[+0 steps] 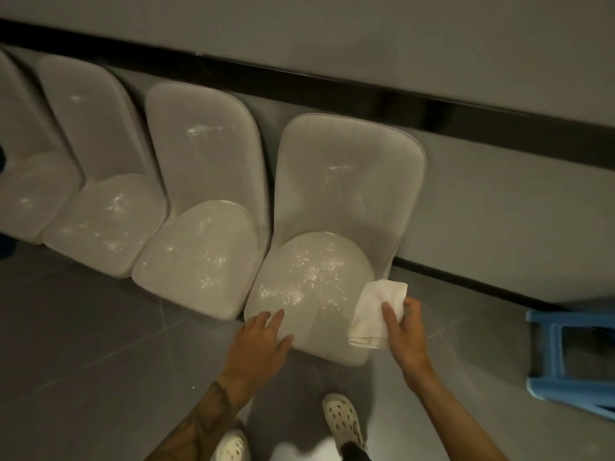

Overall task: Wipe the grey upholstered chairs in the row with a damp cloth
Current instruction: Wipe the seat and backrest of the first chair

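At lower centre, your left hand [263,337] lies flat, bracing the speckled chair [309,287], while your right hand [402,331] pinches the cloth [376,314], ready to wipe.

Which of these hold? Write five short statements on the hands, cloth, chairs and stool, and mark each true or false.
1. The right hand grips a folded white cloth at the right front edge of the nearest grey upholstered chair. True.
2. The left hand holds a spray bottle. False: it holds nothing; its straight fingers rest on the front of that chair's seat.
3. The nearest seat is spotless. False: white specks are scattered over it.
4. A blue plastic stool sits right of the row. True.
5. The row of chairs runs along a grey wall. True.
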